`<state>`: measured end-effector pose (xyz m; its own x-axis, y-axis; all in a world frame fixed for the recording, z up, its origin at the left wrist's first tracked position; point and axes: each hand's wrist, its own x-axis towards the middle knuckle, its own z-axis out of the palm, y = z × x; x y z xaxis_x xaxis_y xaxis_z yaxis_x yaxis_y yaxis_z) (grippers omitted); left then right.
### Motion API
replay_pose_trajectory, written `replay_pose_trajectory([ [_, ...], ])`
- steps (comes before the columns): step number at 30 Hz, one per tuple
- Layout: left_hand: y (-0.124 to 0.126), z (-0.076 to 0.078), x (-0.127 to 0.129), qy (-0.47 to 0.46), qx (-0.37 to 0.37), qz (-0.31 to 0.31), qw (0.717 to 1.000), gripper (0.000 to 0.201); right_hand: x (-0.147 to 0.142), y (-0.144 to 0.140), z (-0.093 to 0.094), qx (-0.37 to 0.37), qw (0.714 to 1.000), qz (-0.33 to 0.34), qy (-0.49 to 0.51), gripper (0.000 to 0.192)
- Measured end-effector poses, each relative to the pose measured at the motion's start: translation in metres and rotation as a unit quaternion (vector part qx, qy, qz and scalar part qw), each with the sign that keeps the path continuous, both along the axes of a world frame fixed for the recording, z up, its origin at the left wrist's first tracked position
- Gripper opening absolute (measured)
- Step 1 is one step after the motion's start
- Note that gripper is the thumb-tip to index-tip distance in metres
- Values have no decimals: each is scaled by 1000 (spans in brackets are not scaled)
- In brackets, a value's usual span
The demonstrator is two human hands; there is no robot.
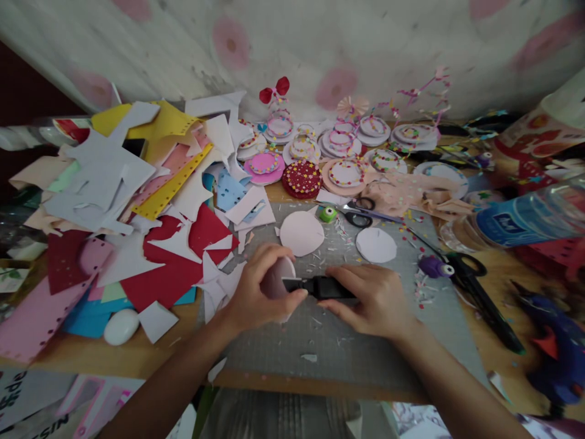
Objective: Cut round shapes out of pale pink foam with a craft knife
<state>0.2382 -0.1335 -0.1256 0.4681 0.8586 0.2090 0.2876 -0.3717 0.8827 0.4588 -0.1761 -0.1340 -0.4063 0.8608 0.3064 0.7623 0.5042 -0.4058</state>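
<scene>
Cluttered worktop (pixel 137 360): left hand (pixel 258 292) grips a pale disc (pixel 276 280); right hand (pixel 370 299) clasps what looks like a black punch (pixel 320 286).

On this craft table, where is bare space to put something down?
Free: the grey cutting mat near the front edge, below the left hand and right hand. Also the bare wooden table strip in front of the white oval eraser. Crowded: the coloured paper scraps at left and the decorated round paper cakes behind.

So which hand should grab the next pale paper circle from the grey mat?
Probably the left hand: the right hand grips the black punch tool, while the nearest pale paper circle lies just beyond the left.
</scene>
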Motion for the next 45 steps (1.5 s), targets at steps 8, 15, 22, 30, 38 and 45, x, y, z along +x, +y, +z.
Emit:
replay_pose_trajectory([
  [8,-1,-10,-5,-49,-79,-18,996,66,6,2,1,31,998,-32,55,43],
  [15,-2,-15,-9,-25,-134,-21,990,76,5,1,2,-20,998,58,19,51],
  [22,-2,-8,-6,-1,-140,-36,989,78,5,1,2,-27,999,45,16,51],
  [30,-1,-4,-2,1,-69,-36,997,50,3,1,2,-14,999,44,20,51],
  [38,-1,-2,-1,2,-28,-38,999,48,6,1,1,-26,997,63,30,50],
  [45,1,-2,-2,10,-11,-53,998,51,6,2,1,-54,995,81,26,48],
])
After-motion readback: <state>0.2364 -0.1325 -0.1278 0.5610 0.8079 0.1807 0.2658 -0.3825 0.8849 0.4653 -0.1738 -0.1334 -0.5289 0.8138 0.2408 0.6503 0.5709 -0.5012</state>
